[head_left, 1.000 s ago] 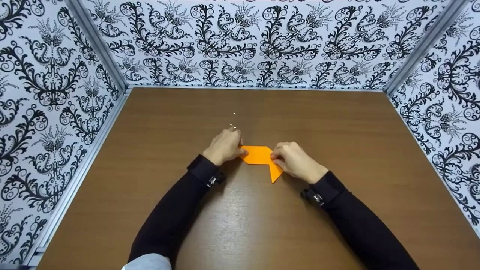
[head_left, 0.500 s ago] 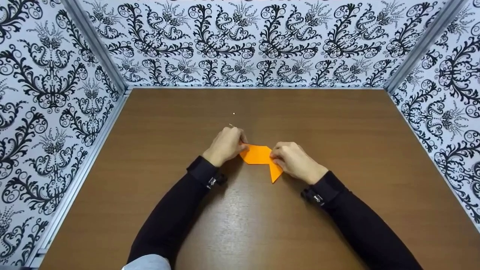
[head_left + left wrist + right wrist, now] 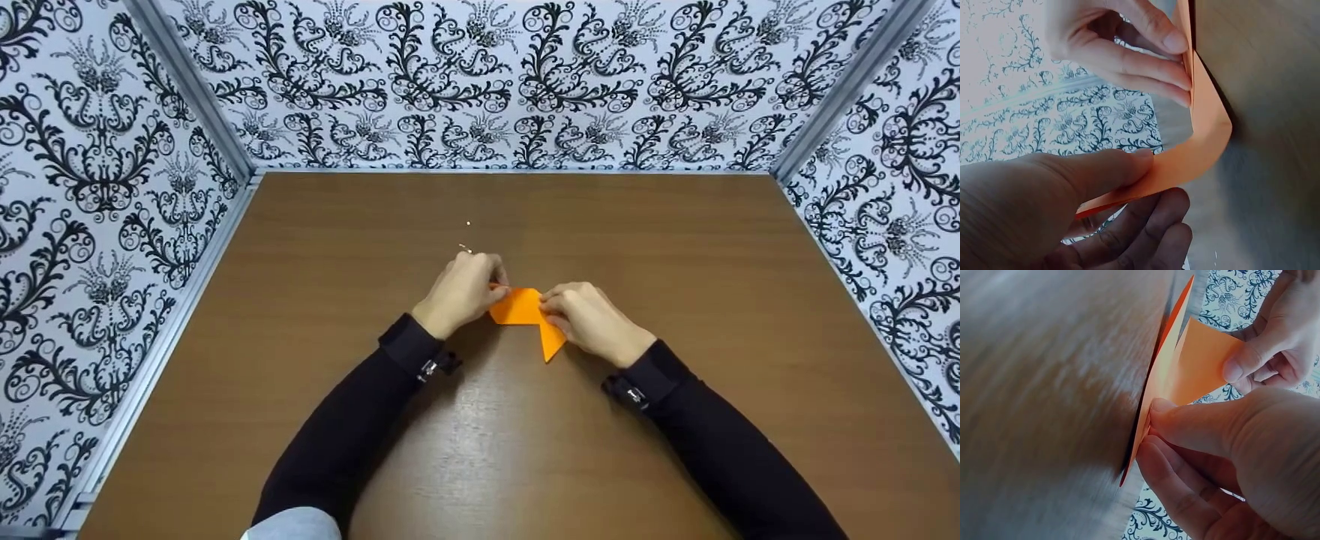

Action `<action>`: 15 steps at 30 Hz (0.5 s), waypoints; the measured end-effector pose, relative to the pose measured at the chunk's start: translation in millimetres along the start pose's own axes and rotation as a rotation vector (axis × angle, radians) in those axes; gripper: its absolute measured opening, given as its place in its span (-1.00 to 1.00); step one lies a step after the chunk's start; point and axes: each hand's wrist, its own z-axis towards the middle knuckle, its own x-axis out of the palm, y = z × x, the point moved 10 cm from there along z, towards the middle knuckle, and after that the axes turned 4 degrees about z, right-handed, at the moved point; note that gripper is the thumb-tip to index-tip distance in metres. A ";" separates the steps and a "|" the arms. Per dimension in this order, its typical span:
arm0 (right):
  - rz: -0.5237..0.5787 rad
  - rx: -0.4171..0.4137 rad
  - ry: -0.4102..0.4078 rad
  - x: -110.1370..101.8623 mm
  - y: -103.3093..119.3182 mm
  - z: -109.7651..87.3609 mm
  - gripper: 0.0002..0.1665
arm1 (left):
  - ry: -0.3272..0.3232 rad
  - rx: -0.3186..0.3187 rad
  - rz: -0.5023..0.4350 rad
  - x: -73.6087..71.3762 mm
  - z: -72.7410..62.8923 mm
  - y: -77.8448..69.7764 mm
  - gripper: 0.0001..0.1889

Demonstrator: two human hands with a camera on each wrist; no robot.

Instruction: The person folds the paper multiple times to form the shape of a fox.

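A folded strip of orange paper [image 3: 519, 307] lies near the middle of the table, with a pointed tail hanging toward the person at its right end. My left hand [image 3: 465, 291] pinches the paper's left end between thumb and fingers. In the left wrist view that end of the orange paper [image 3: 1202, 143] is lifted and bends in a curve off the table. My right hand [image 3: 592, 319] pinches the other end, thumb and fingertips right at the fold. The right wrist view shows the paper [image 3: 1204, 354] standing up between both hands.
The brown wooden table [image 3: 675, 247] is bordered by patterned wall panels [image 3: 480, 82] at the back and sides. Small pale bits [image 3: 466, 248] lie just beyond the left hand. Each wrist wears a black strap with a small camera [image 3: 628, 394].
My left hand has moved right and slightly up, lifting and bending the paper's left end toward the right hand. My right hand holds its place.
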 end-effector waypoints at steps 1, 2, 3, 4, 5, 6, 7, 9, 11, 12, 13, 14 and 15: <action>0.001 0.003 0.001 0.2 -0.3 0.0 -0.79 | 0.004 0.004 0.002 1.0 -0.3 -1.8 -0.91; 0.001 0.005 0.002 0.4 -0.5 -0.1 -0.79 | 0.009 0.010 0.004 2.1 -0.6 -3.6 -0.92; 0.001 0.006 0.002 0.5 -0.6 0.0 -0.79 | 0.012 0.017 0.004 3.2 -0.9 -5.7 -0.92; 0.001 0.006 0.002 0.6 -0.6 0.0 -0.79 | 0.016 0.022 0.006 4.4 -1.4 -7.4 -0.93; 0.000 0.006 0.002 0.8 -0.6 0.1 -0.79 | 0.019 0.028 0.008 5.5 -1.8 -9.3 -0.93; -0.002 0.005 0.003 1.1 -0.6 0.2 -0.79 | 0.023 0.036 0.010 6.5 -2.5 -11.6 -0.93; -0.004 0.005 0.004 1.2 -0.5 0.3 -0.79 | 0.026 0.042 0.012 7.7 -3.2 -13.6 -0.92; -0.006 0.006 0.008 1.3 -0.6 0.5 -0.79 | 0.026 0.057 0.021 9.4 -4.6 -18.4 -0.92; -0.010 0.005 0.013 1.5 -0.3 0.8 -0.80 | 0.025 0.072 0.038 10.8 -6.5 -23.4 -0.91; -0.012 0.004 0.015 1.2 0.0 0.8 -0.80 | 0.020 0.081 0.048 11.3 -7.5 -25.9 -0.91; -0.014 0.001 0.016 1.1 0.3 1.0 -0.80 | 0.014 0.090 0.057 11.8 -8.7 -28.2 -0.91; -0.015 -0.003 0.015 1.1 0.5 1.1 -0.81 | 0.006 0.100 0.066 12.1 -9.8 -30.5 -0.92; -0.017 -0.009 0.012 1.2 0.8 1.2 -0.81 | -0.001 0.108 0.073 12.3 -11.1 -32.8 -0.92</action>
